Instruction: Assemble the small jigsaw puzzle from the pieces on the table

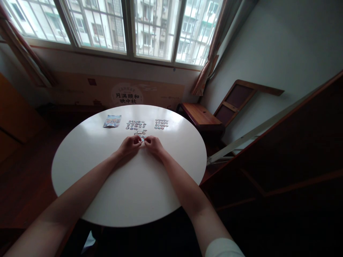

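Observation:
My left hand [131, 143] and my right hand [152, 143] meet near the middle of a white oval table [128, 192]. Their fingertips pinch a small pale-blue puzzle piece [142, 140] between them; the fingers partly hide it. Just beyond the fingertips lie some joined or clustered puzzle pieces [140, 132]. Farther back on the left, loose puzzle pieces [135, 125] are spread in rough rows. Another group of puzzle pieces [161, 124] sits in neater rows to the right. A colourful picture sheet or packet [112, 121] lies at the far left of the tabletop.
Past the table's far edge stand a long printed cardboard panel [155, 91] and a barred window [155, 28]. A wooden chair [202, 114] is at the back right by the wall. Dark wooden furniture [289, 171] rises along the right side.

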The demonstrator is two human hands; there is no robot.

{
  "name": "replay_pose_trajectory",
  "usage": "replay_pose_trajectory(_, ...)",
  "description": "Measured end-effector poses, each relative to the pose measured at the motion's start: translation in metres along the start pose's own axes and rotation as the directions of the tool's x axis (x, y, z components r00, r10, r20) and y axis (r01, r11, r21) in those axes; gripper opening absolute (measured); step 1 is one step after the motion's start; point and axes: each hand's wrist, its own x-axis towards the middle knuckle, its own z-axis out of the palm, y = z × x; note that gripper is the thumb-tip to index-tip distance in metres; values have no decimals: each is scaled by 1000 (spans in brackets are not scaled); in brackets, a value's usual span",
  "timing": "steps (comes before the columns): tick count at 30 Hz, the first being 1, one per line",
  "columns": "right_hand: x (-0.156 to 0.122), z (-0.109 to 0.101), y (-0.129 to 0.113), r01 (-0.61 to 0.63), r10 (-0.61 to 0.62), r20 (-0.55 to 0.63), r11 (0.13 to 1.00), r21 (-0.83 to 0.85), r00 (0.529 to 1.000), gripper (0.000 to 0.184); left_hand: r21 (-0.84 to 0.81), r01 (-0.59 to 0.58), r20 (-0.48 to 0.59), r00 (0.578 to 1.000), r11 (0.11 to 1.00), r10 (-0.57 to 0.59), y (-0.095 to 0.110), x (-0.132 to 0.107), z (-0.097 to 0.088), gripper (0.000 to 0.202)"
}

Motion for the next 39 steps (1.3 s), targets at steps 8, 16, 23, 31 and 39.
replay_pose_trajectory(8, 0, 1, 1, -7, 7, -3, 1000, 1, 1000, 16, 0, 6, -1, 1000, 1000, -6, 1, 0, 0, 19)
replay_pose_trajectory(16, 0, 1, 0, -5, 5, -3, 1000, 4, 1000, 16, 4, -4, 10, 1000, 1000, 4, -2, 0, 0, 18)
replay_pose_trajectory(23, 0, 1, 1, 8, -8, -6, 1000, -3, 1000, 17, 16, -3, 7, 1000, 1000, 3, -1, 0, 0, 18)
replay_pose_trajectory(31, 0, 0, 0, -2, 2, 6, 1000, -9, 1000, 17, 20, -3, 3, 1000, 1000, 3, -2, 0, 1, 19)
replay_pose_trajectory(39, 0, 0, 1, 3, -3, 0, 1000, -13, 1000, 17, 9, 4, 5, 1000, 1000, -4, -1, 0, 0, 17)
